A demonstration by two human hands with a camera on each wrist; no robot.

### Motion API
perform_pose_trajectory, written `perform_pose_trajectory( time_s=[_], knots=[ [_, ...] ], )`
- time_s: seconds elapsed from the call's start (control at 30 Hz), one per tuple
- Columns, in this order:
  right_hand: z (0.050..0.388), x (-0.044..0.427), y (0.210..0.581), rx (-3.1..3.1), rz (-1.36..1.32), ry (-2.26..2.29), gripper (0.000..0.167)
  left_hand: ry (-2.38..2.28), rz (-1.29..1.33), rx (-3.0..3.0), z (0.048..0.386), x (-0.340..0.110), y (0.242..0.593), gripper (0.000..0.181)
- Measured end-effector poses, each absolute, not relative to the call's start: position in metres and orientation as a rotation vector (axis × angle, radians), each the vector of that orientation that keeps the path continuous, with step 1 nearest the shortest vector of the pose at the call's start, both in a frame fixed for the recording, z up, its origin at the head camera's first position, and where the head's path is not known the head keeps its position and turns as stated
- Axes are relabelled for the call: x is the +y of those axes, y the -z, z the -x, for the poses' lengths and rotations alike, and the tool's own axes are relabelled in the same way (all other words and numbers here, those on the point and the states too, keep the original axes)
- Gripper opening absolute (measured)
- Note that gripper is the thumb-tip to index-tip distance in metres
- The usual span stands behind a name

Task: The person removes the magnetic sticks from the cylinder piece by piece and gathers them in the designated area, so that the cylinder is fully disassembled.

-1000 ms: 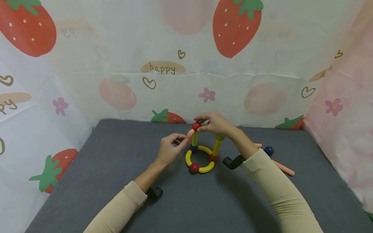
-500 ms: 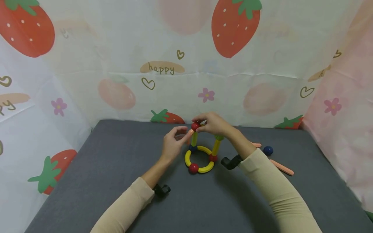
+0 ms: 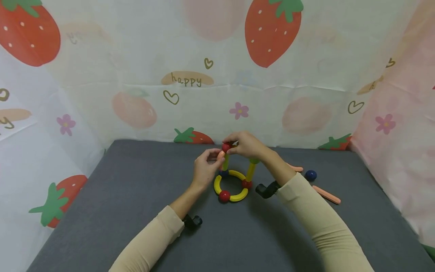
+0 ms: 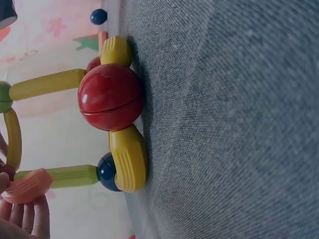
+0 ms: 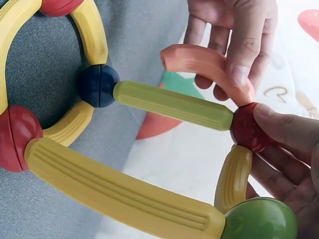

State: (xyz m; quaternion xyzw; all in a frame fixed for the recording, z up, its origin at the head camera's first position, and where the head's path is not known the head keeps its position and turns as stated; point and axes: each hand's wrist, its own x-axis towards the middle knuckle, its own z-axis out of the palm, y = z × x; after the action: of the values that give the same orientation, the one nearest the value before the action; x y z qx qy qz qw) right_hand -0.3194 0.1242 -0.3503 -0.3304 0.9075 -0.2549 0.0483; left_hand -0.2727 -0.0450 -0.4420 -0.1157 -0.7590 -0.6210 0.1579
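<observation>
My left hand (image 3: 204,170) pinches a short curved orange rod (image 5: 199,59) between thumb and fingers. One end of that rod meets the upper red ball (image 5: 244,130), which my right hand (image 3: 249,146) holds with thumb and fingertips. From this ball a yellow-green rod (image 5: 172,105) runs down to a blue ball (image 5: 99,85), and a short curved yellow rod (image 5: 234,177) leads to a green ball (image 5: 261,219). A longer yellow rod (image 5: 124,189) props up the green ball. Below, curved yellow rods (image 3: 239,196) and balls, including a red ball (image 4: 112,97), form a ring on the table.
To the right on the grey table (image 3: 146,200) lie a loose blue ball (image 3: 310,175), a straight orange rod (image 3: 327,195) and another orange rod (image 3: 296,168), partly behind the right forearm. A strawberry-print cloth (image 3: 204,113) hangs behind the table.
My left hand has moved right and closer to the upper red ball, and its fingers have shifted along the orange rod. My right hand keeps holding the ball.
</observation>
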Motion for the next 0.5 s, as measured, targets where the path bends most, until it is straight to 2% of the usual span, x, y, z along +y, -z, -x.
perform_pose_trajectory(
  time_s=[0.5],
  knots=[
    [0.321, 0.1222, 0.3509, 2.776, 0.958, 0.758, 0.037, 1.744, 0.26, -2.226, 0.2701, -0.0505, 0.4429, 0.028]
  ],
)
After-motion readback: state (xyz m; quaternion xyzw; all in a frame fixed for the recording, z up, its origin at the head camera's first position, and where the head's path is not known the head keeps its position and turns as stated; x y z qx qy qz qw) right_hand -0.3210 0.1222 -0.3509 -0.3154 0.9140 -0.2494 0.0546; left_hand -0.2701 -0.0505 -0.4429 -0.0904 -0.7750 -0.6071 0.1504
